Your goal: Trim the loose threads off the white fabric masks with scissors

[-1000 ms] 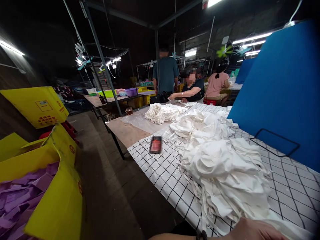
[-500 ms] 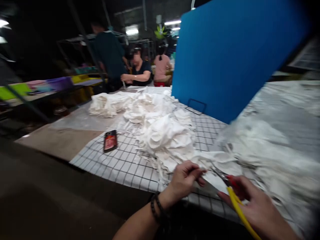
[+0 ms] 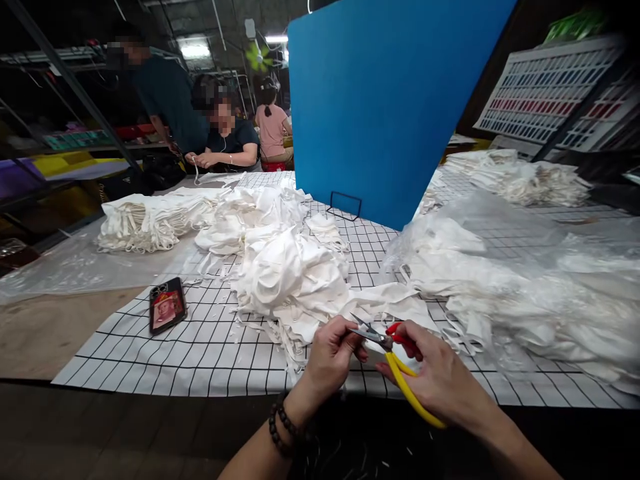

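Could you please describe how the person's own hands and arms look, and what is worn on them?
The left hand and the right hand are ungloved; the visible forearms are bare. Two strands of dark, round beads circle the left wrist.

No lettering can be read; the marks on the black bag (image 3: 121,187) at the upper left of the frame are too small to make out.
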`<state>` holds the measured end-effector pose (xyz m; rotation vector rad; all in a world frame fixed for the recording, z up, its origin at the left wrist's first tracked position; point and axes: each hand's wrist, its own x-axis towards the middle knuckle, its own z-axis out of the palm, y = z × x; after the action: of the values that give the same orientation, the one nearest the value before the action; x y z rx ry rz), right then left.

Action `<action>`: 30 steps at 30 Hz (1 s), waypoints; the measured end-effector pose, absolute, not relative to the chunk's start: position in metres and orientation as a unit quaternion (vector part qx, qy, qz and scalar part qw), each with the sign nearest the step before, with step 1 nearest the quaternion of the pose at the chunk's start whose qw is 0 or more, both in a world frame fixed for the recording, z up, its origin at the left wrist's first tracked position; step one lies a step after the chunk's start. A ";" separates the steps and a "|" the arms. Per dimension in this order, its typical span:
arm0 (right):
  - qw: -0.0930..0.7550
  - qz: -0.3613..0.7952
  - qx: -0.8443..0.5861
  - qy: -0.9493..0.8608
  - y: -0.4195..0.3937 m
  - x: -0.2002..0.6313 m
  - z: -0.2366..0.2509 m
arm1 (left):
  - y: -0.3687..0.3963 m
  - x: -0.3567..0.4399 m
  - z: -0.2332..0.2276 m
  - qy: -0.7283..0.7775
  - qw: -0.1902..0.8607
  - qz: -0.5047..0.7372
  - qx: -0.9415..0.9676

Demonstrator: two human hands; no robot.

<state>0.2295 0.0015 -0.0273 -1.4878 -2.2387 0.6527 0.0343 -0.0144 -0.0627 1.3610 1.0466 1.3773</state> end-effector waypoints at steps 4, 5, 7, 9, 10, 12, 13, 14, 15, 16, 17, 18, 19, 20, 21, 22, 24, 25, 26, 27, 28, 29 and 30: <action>0.179 0.218 -0.530 -0.800 0.001 0.227 -0.022 | -0.015 0.032 -0.059 0.425 0.447 0.551 0.562; 0.178 0.213 -0.529 -0.802 0.001 0.227 -0.021 | -0.016 0.032 -0.058 0.428 0.446 0.547 0.565; 0.170 0.205 -0.532 -0.804 0.000 0.226 -0.019 | -0.017 0.031 -0.057 0.432 0.449 0.538 0.567; 0.156 0.202 -0.537 -0.804 -0.001 0.226 -0.018 | -0.018 0.030 -0.056 0.433 0.459 0.532 0.564; 0.149 0.203 -0.539 -0.804 -0.001 0.226 -0.018 | -0.019 0.030 -0.056 0.433 0.463 0.530 0.563; 0.140 0.203 -0.541 -0.804 -0.001 0.226 -0.019 | -0.019 0.030 -0.054 0.437 0.462 0.524 0.566; 0.139 0.198 -0.542 -0.805 -0.001 0.226 -0.020 | -0.019 0.029 -0.053 0.441 0.458 0.521 0.570; 0.138 0.191 -0.542 -0.806 -0.001 0.226 -0.021 | -0.019 0.029 -0.051 0.443 0.454 0.519 0.573; 0.138 0.182 -0.543 -0.808 -0.001 0.227 -0.022 | -0.019 0.029 -0.050 0.445 0.451 0.517 0.576; 0.136 0.174 -0.542 -0.811 -0.001 0.228 -0.023 | -0.019 0.028 -0.050 0.446 0.450 0.514 0.578; 0.134 0.168 -0.541 -0.813 0.000 0.228 -0.024 | -0.020 0.027 -0.049 0.447 0.451 0.511 0.579; 0.131 0.163 -0.539 -0.816 0.000 0.229 -0.025 | -0.020 0.027 -0.049 0.448 0.453 0.509 0.579; 0.130 0.159 -0.537 -0.818 0.000 0.230 -0.026 | -0.021 0.026 -0.049 0.448 0.458 0.506 0.578; 0.130 0.155 -0.534 -0.821 0.000 0.230 -0.026 | -0.021 0.026 -0.049 0.448 0.463 0.504 0.576; 0.131 0.151 -0.532 -0.823 0.001 0.231 -0.026 | -0.022 0.025 -0.049 0.448 0.469 0.501 0.574; 0.133 0.148 -0.528 -0.826 0.001 0.231 -0.027 | -0.022 0.025 -0.049 0.446 0.476 0.499 0.571; 0.139 0.143 -0.523 -0.829 0.001 0.230 -0.028 | -0.023 0.024 -0.049 0.442 0.487 0.496 0.567; 0.144 0.142 -0.522 -0.828 0.000 0.230 -0.028 | -0.023 0.024 -0.049 0.441 0.489 0.495 0.566; 0.150 0.142 -0.523 -0.827 0.000 0.229 -0.030 | -0.022 0.025 -0.049 0.442 0.490 0.495 0.566; 0.159 0.144 -0.525 -0.824 0.000 0.228 -0.031 | -0.022 0.025 -0.049 0.443 0.491 0.494 0.564; 0.167 0.152 -0.527 -0.819 0.000 0.228 -0.033 | -0.022 0.026 -0.049 0.444 0.495 0.495 0.559; 0.178 0.169 -0.528 -0.813 0.000 0.229 -0.035 | -0.021 0.027 -0.049 0.445 0.501 0.497 0.551; 0.193 0.197 -0.528 -0.803 0.001 0.231 -0.037 | -0.020 0.027 -0.049 0.445 0.510 0.500 0.541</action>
<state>0.2313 0.0015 -0.0369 -1.4812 -2.2540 0.5530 0.0272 -0.0204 -0.0491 1.3022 1.0727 1.2031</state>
